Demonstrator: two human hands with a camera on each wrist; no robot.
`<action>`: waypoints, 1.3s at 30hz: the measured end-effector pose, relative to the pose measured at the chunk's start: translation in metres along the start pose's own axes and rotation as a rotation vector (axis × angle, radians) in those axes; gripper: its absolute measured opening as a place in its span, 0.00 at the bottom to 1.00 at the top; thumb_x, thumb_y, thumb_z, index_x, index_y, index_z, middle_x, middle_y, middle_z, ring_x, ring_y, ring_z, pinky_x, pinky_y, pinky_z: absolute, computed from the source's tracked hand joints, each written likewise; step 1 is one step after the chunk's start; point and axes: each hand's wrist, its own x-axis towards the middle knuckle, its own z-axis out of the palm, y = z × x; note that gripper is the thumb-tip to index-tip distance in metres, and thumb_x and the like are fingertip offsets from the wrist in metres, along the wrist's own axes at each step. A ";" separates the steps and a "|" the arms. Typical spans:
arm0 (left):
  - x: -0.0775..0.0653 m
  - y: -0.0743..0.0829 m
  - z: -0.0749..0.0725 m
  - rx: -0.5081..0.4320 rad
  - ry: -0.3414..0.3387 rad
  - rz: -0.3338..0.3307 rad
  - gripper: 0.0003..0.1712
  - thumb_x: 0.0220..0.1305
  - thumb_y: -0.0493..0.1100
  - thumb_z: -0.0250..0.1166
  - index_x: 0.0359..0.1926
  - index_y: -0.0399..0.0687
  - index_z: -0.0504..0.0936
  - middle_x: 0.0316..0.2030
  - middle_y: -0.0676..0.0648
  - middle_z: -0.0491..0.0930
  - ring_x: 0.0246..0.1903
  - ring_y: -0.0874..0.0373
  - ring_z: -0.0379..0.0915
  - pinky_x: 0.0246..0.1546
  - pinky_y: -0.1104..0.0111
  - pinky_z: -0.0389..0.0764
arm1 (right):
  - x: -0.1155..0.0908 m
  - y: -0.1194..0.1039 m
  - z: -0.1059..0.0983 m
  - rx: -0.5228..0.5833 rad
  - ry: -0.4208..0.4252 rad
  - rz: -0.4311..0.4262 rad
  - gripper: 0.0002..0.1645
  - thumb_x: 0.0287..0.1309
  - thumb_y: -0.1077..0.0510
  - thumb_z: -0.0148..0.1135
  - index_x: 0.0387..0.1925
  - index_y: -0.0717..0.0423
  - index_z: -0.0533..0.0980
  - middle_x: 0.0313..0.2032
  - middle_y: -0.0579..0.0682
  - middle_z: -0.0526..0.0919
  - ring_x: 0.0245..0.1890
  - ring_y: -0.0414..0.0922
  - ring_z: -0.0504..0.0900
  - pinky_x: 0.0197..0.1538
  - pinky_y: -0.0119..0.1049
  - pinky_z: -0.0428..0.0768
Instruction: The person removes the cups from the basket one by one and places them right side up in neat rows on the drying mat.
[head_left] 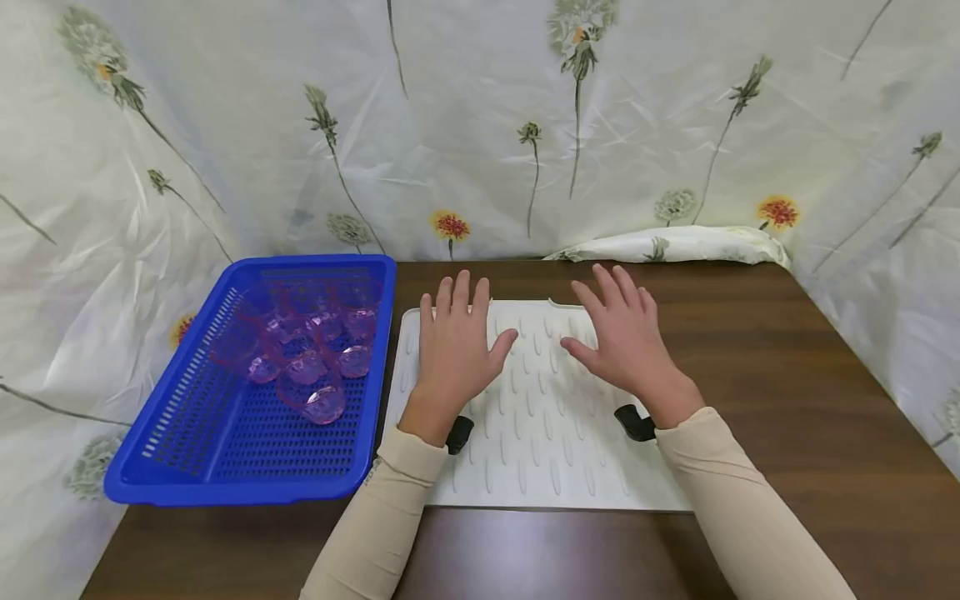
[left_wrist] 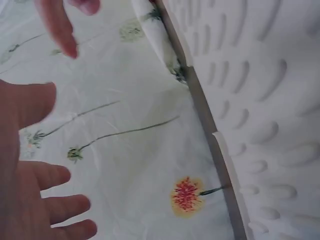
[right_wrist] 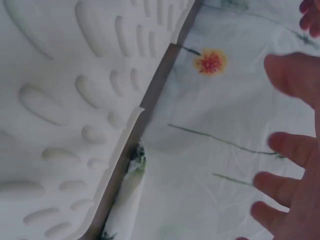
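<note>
Both hands hover over a white mat with raised oval ridges [head_left: 536, 450], fingers spread and holding nothing. My left hand [head_left: 456, 350] is above the mat's left half, and my right hand [head_left: 626, 337] is above its right half. In the left wrist view the left thumb [left_wrist: 37, 102] and fingers show beside the ridged mat [left_wrist: 270, 100]. The right wrist view has the right thumb [right_wrist: 292, 75] and fingers apart from the mat [right_wrist: 55, 125]. Left of the mat stands a blue plastic basket [head_left: 247, 492] with several clear pink cups [head_left: 311, 400] lying inside.
A dark brown wooden table [head_left: 795, 375] carries the mat and basket. Behind and at the sides hangs a pale flowered curtain [head_left: 465, 125]. One fold of it [head_left: 675, 245] lies on the table's back edge. Dark wrist straps [head_left: 634, 422] sit under the sleeves' ends.
</note>
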 end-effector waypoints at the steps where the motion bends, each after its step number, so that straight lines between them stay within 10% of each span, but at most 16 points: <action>1: -0.003 0.001 -0.002 -0.006 0.007 0.010 0.43 0.68 0.68 0.53 0.75 0.50 0.60 0.75 0.41 0.59 0.75 0.43 0.53 0.73 0.44 0.58 | -0.001 0.001 -0.001 0.011 0.012 -0.013 0.42 0.57 0.45 0.68 0.68 0.57 0.66 0.73 0.64 0.58 0.75 0.65 0.51 0.67 0.70 0.57; 9: -0.044 0.002 -0.030 -0.090 0.020 0.071 0.35 0.68 0.59 0.59 0.67 0.44 0.71 0.69 0.40 0.69 0.70 0.42 0.62 0.69 0.45 0.65 | -0.012 0.002 -0.006 0.049 0.097 -0.167 0.24 0.55 0.53 0.69 0.52 0.59 0.79 0.60 0.63 0.77 0.65 0.63 0.69 0.54 0.66 0.74; 17: -0.080 -0.004 -0.063 -0.133 0.122 0.178 0.34 0.65 0.57 0.63 0.67 0.46 0.71 0.69 0.42 0.69 0.69 0.44 0.64 0.66 0.48 0.69 | -0.023 0.000 -0.013 0.065 0.007 -0.213 0.22 0.56 0.53 0.70 0.51 0.56 0.80 0.59 0.61 0.78 0.65 0.62 0.70 0.55 0.66 0.75; 39: -0.108 -0.103 -0.115 -0.094 0.024 0.352 0.34 0.64 0.52 0.67 0.67 0.42 0.72 0.68 0.40 0.71 0.68 0.41 0.66 0.65 0.46 0.71 | -0.053 0.018 -0.036 0.081 -0.255 -0.182 0.25 0.60 0.49 0.67 0.57 0.54 0.78 0.63 0.61 0.75 0.64 0.61 0.73 0.62 0.61 0.74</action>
